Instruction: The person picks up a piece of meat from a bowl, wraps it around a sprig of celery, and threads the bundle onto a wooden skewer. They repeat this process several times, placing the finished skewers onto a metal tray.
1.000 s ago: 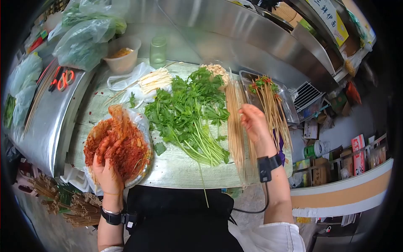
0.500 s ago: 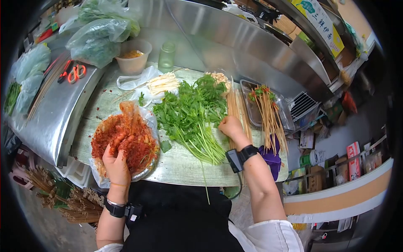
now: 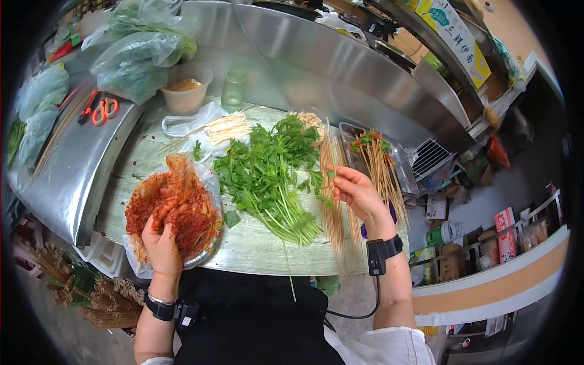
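My left hand (image 3: pixel 162 243) is at the bowl of red-coated cabbage (image 3: pixel 194 225), its fingertips red and curled round a piece of the cabbage. My right hand (image 3: pixel 359 194) is raised over the bare wooden skewers (image 3: pixel 330 213), thumb and fingers pinched on a small green sprig (image 3: pixel 331 180). Left of it lies a heap of leafy greens (image 3: pixel 267 164) with long pale stems. Skewers with green and red food on their tips (image 3: pixel 380 158) rest across a clear plastic tray (image 3: pixel 354 135).
Behind the greens are enoki mushrooms (image 3: pixel 228 129) on a plastic bag and chopped pale pieces (image 3: pixel 310 123). A green glass (image 3: pixel 233 91) and a plastic tub (image 3: pixel 185 91) stand at the back. Scissors (image 3: pixel 105 111) lie on the metal surface at left.
My right hand has moved right and turned, lifting a small sprig from the edge of the greens. The left hand stays at the red cabbage. The view has shifted slightly.
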Motion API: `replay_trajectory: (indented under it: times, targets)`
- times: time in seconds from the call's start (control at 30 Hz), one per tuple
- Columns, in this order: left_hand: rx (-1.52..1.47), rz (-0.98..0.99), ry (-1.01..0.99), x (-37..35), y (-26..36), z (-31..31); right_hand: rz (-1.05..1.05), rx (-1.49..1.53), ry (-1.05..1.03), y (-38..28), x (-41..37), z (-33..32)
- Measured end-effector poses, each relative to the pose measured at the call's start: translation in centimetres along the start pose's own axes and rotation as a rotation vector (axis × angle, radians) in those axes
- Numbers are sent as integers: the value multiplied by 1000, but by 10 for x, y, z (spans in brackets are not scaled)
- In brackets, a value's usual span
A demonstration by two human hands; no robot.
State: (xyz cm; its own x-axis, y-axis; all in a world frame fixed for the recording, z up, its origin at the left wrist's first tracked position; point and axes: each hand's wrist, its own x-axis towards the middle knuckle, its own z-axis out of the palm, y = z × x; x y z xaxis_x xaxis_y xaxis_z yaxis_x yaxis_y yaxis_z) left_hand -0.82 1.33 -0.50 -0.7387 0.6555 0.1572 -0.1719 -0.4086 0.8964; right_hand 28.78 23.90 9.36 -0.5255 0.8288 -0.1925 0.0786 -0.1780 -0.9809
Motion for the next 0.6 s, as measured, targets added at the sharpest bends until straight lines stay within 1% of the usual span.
replay_trajectory:
  times: [0.1,0.17,0.2,0.27,0.37,0.43,0.47,0.5,0.57,0.6]
  targets:
    - [24,-1,-25,1,-2,-2,8,-10,-27,-3,2,5]
    - [1,3,-26,0,0,0,12,-152,77,-2,5,0]
    - [1,0,-26,0,0,0,-9,-163,125,3,9,-9]
    - [29,8,24,1,-3,-1,12,-225,138,10,16,-29]
    - [30,1,6,1,-5,-1,34,-312,167,21,26,-33]
    - [13,-19,6,1,-6,0,78,-519,189,29,41,-29]
    - [1,-39,12,1,-5,-1,49,-646,206,42,56,-36]
    - [2,-39,13,0,-3,0,50,-645,205,54,70,-42]
    - [-10,-42,14,-1,1,3,-100,-1196,321,56,83,-29]
    - [-8,-41,15,0,-1,0,-119,-1421,339,55,84,-26]
